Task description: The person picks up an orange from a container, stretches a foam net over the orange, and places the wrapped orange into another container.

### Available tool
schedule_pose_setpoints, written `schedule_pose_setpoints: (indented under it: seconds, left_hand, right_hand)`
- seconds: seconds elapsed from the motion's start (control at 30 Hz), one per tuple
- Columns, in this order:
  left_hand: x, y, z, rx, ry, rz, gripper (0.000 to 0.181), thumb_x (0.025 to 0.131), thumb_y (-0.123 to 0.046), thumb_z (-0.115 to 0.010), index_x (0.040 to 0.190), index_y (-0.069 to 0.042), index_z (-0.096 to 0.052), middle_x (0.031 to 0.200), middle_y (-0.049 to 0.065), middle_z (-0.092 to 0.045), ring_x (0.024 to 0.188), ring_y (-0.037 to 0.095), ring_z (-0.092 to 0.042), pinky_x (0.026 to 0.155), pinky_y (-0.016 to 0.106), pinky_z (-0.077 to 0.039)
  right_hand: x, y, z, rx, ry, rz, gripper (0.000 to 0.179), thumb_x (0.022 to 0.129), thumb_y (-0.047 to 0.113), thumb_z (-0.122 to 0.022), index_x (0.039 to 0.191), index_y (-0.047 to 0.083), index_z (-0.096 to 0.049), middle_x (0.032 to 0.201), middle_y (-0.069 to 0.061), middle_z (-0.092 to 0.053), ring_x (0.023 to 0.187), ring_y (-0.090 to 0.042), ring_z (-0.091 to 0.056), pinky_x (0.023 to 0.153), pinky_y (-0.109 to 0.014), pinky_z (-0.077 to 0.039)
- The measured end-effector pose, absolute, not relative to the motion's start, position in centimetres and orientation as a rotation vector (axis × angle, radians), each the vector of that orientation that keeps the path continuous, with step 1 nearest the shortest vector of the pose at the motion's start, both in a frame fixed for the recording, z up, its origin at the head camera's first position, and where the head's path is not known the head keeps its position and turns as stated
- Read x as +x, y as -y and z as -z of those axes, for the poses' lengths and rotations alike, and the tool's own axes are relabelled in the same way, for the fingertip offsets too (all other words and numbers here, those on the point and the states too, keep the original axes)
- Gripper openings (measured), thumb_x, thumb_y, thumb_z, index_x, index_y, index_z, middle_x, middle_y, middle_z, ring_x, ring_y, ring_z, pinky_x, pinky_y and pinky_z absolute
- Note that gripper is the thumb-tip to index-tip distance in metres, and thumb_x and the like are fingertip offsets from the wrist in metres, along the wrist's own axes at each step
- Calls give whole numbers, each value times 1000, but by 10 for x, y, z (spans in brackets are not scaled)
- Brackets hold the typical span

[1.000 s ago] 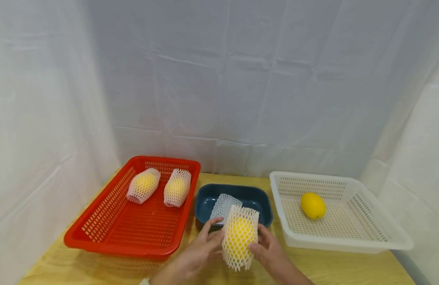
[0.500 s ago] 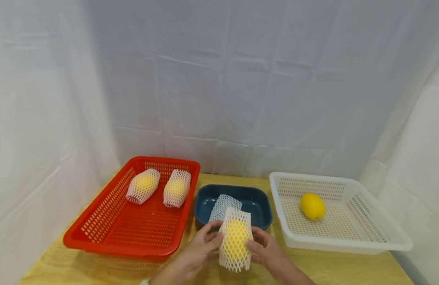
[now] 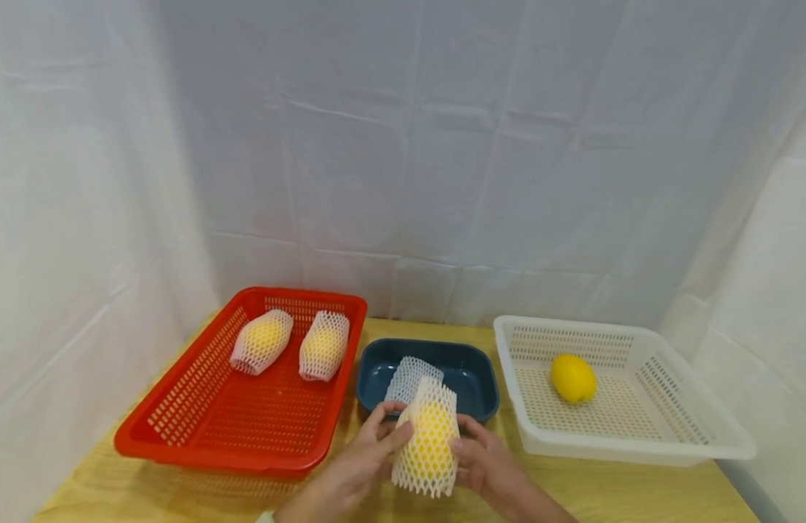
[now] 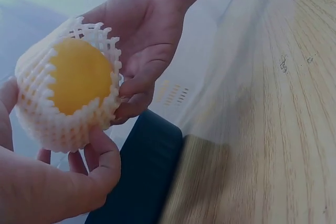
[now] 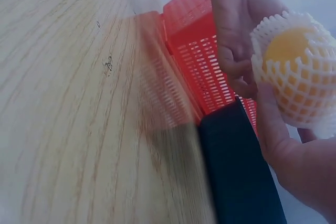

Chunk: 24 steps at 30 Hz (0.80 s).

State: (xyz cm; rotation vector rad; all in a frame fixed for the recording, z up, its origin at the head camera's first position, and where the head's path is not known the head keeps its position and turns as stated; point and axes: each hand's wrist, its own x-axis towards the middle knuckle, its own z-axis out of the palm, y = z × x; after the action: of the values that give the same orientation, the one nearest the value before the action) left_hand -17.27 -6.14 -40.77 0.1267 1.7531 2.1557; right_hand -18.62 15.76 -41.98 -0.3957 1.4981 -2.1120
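Both hands hold a yellow lemon (image 4: pixel 83 77) inside a white foam net sleeve (image 3: pixel 427 443), raised in front of the blue basin. My left hand (image 3: pixel 370 452) grips its left side, thumb on the mesh. From the other side my right hand (image 3: pixel 484 465) holds it, with its thumb along the net and fingers curled behind. In the left wrist view the lemon's rounded end shows bare through the sleeve's open, jagged rim. The right wrist view has the right hand (image 5: pixel 299 163) close to the camera and the left hand (image 5: pixel 239 30) beyond.
A blue basin (image 3: pixel 471 356) holds flat foam netting (image 3: pixel 412 378). To the left, a red basket (image 3: pixel 265 457) contains two netted lemons, one left (image 3: pixel 264 340) and one right (image 3: pixel 324 347). A white basket (image 3: pixel 638 452) at right holds one bare lemon (image 3: pixel 573 378). All stand on a wooden table (image 3: pixel 586 487).
The netted lemon has shifted slightly left, with my right hand following it. Its sleeve now leans a little, with the lower end turned leftward. The baskets and basin stay where they were.
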Motion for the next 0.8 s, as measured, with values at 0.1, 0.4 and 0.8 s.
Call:
schedule_pose_setpoints:
  seconds: [0.1, 0.4, 0.8]
  left_hand:
    - [-171, 58, 407, 113, -1789, -2125, 57, 93, -38, -65, 129, -11, -29, 117, 14, -47, 95, 22, -55, 77, 34, -52]
    - [-166, 48, 405, 120, -1885, -2088, 53, 90, -30, -70, 114, -13, -27, 106, 12, -39, 89, 22, -53, 74, 28, -48]
    - [-168, 55, 408, 118, -1795, -2133, 51, 95, -33, -63, 127, -8, -33, 113, 15, -48, 92, 22, -59, 79, 40, -55]
  right_hand:
    - [-186, -156, 419, -397, -1485, 2055, 62, 93, 17, -40, 149, -2, -22, 108, -1, -62, 94, -15, -61, 83, -35, -52]
    - [-185, -160, 428, -587, -1323, 2040, 50, 94, 13, -23, 142, 10, -39, 116, 2, -61, 103, -14, -57, 88, -31, -48]
    - [-190, -156, 414, -336, -1616, 2024, 63, 92, 23, -44, 144, -7, -25, 108, 1, -60, 93, -14, -62, 81, -32, -52]
